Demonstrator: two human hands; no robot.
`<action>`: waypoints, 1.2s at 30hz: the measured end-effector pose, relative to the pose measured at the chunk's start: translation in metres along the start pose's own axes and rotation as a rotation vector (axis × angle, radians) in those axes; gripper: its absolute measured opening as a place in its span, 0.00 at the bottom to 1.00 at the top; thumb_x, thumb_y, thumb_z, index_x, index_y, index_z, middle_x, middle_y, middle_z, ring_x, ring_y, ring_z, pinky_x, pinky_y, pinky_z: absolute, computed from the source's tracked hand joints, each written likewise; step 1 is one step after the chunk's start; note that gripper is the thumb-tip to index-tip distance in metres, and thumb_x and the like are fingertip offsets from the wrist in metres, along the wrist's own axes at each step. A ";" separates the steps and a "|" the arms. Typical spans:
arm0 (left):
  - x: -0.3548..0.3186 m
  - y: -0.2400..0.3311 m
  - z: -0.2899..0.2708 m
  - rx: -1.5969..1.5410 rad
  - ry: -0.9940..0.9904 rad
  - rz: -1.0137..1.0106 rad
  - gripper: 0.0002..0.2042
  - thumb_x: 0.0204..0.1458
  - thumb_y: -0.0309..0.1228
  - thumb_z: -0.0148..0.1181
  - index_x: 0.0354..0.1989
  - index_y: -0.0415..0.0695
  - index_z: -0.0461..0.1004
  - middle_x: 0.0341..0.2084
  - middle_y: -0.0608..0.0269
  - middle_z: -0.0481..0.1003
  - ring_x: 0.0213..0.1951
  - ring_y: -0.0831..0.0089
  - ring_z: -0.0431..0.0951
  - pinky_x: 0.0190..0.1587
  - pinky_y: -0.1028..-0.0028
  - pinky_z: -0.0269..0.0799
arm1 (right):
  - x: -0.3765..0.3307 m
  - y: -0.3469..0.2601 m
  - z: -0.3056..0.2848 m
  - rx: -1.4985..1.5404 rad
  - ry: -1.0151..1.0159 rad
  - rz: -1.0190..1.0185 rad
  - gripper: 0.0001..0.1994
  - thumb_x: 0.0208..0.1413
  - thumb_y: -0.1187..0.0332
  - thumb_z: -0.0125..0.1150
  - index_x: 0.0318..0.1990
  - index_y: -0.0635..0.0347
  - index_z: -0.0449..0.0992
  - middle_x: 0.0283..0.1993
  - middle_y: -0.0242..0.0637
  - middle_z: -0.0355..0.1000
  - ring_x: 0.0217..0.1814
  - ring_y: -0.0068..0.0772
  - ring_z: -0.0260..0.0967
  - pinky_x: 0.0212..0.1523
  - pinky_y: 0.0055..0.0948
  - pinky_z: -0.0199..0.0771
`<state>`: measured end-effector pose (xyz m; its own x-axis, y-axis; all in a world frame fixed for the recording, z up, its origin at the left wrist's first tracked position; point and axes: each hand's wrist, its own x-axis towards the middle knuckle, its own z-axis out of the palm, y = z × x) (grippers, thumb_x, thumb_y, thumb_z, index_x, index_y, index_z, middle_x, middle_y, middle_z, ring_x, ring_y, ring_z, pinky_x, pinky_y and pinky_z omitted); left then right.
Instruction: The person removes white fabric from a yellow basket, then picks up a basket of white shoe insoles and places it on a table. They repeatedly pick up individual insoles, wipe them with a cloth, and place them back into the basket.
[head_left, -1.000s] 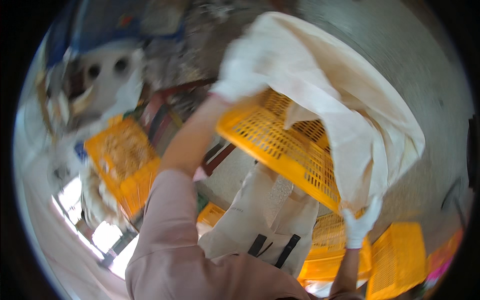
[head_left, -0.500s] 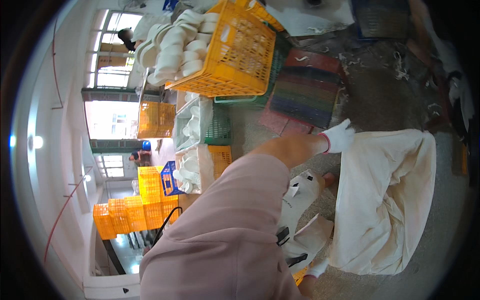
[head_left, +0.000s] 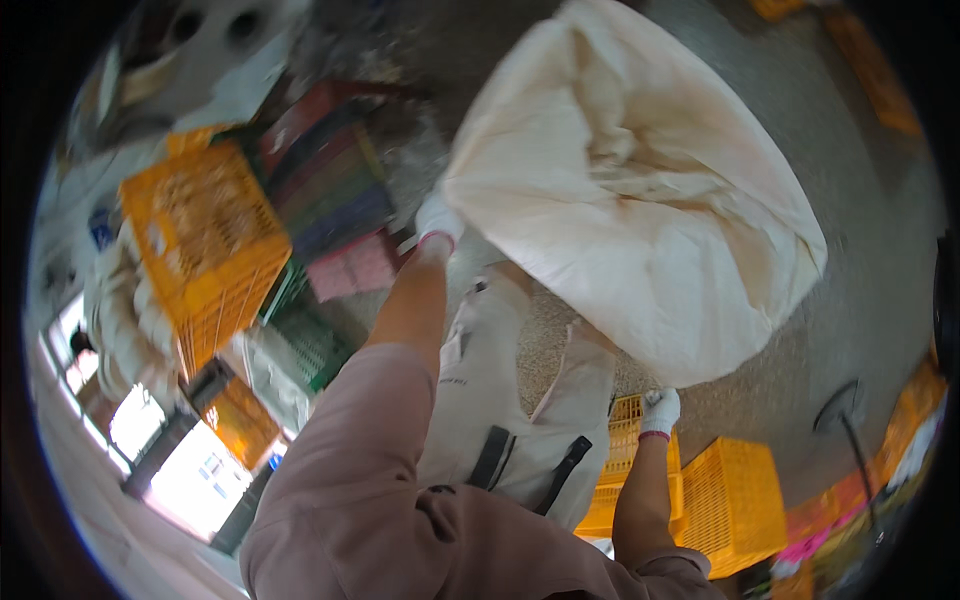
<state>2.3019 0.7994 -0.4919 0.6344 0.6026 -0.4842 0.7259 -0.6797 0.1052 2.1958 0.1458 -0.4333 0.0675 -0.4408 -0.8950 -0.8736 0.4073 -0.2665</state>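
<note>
Across the right of the frame spreads a grey floor, with bright openings at lower left. A yellow crate heaped with white curved pieces stands at left near a green crate. Right of upper centre, a folded cream cloth meets the white-gloved left hand at its left edge and the curled right hand at its lower edge; whether either grips it, I cannot tell.

Pink-edged white gloves, a mauve shirt and black-strapped cream legwear are worn.
</note>
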 end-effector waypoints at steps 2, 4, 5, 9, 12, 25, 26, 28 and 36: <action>0.005 -0.018 0.038 -0.238 -0.138 0.132 0.30 0.71 0.47 0.53 0.79 0.49 0.64 0.76 0.52 0.66 0.77 0.54 0.64 0.79 0.61 0.60 | 0.027 0.015 -0.010 -0.536 0.073 -0.264 0.10 0.64 0.60 0.64 0.33 0.54 0.81 0.27 0.39 0.77 0.27 0.45 0.73 0.38 0.46 0.77; 0.014 -0.032 0.058 -0.272 -0.479 0.177 0.26 0.75 0.38 0.49 0.80 0.48 0.61 0.78 0.56 0.62 0.77 0.61 0.61 0.80 0.61 0.56 | 0.048 0.029 -0.013 -1.153 0.072 -0.355 0.11 0.67 0.63 0.58 0.43 0.55 0.86 0.43 0.40 0.83 0.42 0.39 0.80 0.43 0.41 0.80; 0.014 -0.033 0.062 -0.778 -0.753 0.004 0.22 0.78 0.36 0.46 0.77 0.47 0.65 0.75 0.56 0.67 0.74 0.62 0.66 0.78 0.61 0.61 | 0.055 0.037 -0.013 -1.510 0.049 -0.523 0.14 0.69 0.64 0.55 0.49 0.55 0.88 0.50 0.41 0.86 0.50 0.36 0.84 0.45 0.39 0.82; -0.033 -0.009 0.029 -0.761 -0.439 0.003 0.25 0.76 0.39 0.47 0.75 0.40 0.66 0.73 0.52 0.70 0.72 0.57 0.69 0.77 0.58 0.63 | 0.072 0.051 0.037 -1.143 0.009 -0.492 0.12 0.65 0.63 0.58 0.45 0.51 0.89 0.51 0.40 0.86 0.51 0.43 0.86 0.50 0.44 0.84; -0.109 0.046 -0.011 -1.808 -0.373 -0.573 0.27 0.73 0.44 0.54 0.76 0.45 0.65 0.68 0.55 0.73 0.65 0.58 0.75 0.67 0.56 0.72 | 0.078 0.036 0.094 -0.028 -0.028 -0.062 0.13 0.67 0.61 0.58 0.50 0.52 0.85 0.53 0.40 0.85 0.53 0.41 0.84 0.52 0.43 0.84; -0.127 0.160 -0.022 -1.346 -0.236 -0.481 0.23 0.69 0.36 0.60 0.66 0.35 0.68 0.55 0.48 0.78 0.53 0.54 0.83 0.52 0.52 0.86 | -0.023 -0.136 0.098 -0.042 -0.367 -0.424 0.27 0.72 0.59 0.59 0.73 0.61 0.70 0.63 0.40 0.79 0.60 0.35 0.78 0.60 0.37 0.81; -0.118 0.153 -0.025 -1.439 -0.203 -0.478 0.24 0.70 0.38 0.59 0.67 0.36 0.67 0.58 0.49 0.78 0.54 0.53 0.83 0.53 0.50 0.86 | -0.037 -0.128 0.120 -0.118 -0.338 -0.437 0.28 0.71 0.61 0.61 0.74 0.63 0.68 0.62 0.41 0.79 0.60 0.34 0.78 0.60 0.36 0.80; -0.099 0.137 -0.032 -1.366 -0.142 -0.514 0.24 0.71 0.40 0.58 0.68 0.37 0.67 0.59 0.50 0.77 0.54 0.53 0.84 0.53 0.49 0.86 | -0.068 -0.106 0.176 -0.343 -0.240 -0.657 0.32 0.69 0.63 0.63 0.76 0.66 0.66 0.63 0.44 0.79 0.60 0.35 0.78 0.61 0.35 0.79; -0.058 0.115 -0.044 -0.906 -0.428 -0.307 0.21 0.68 0.40 0.60 0.64 0.41 0.74 0.53 0.52 0.80 0.48 0.55 0.84 0.48 0.51 0.85 | -0.194 -0.060 0.264 -0.316 -0.513 -0.854 0.38 0.66 0.55 0.70 0.78 0.61 0.64 0.77 0.53 0.69 0.77 0.49 0.69 0.74 0.42 0.69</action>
<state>2.3602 0.7041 -0.4137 0.3706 0.3779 -0.8484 0.8793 0.1514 0.4516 2.3625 0.4182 -0.3383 0.8535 -0.0612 -0.5175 -0.5207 -0.1402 -0.8422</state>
